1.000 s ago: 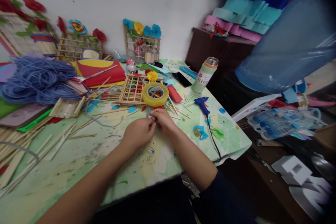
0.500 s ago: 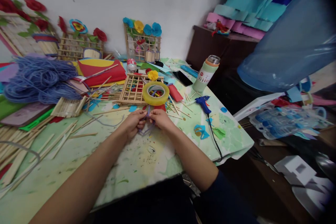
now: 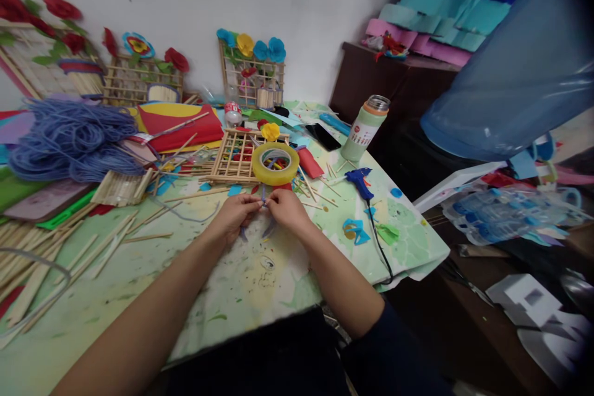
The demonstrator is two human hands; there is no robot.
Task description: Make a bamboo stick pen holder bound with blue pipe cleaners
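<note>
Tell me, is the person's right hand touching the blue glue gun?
Apart. The head view shows the patterned tablecloth between the right hand and the blue glue gun.

Just in front of the tape roll, glossy, smooth plastic, you pinch a thin matt purple strand in both hands. Behind and left of the roll, your lattice shows dull bare wood under a matt yellow paper flower. Right of the roll sit a smooth blue plastic glue gun, a glossy black phone and a bottle with a shiny metal mouth.
</note>
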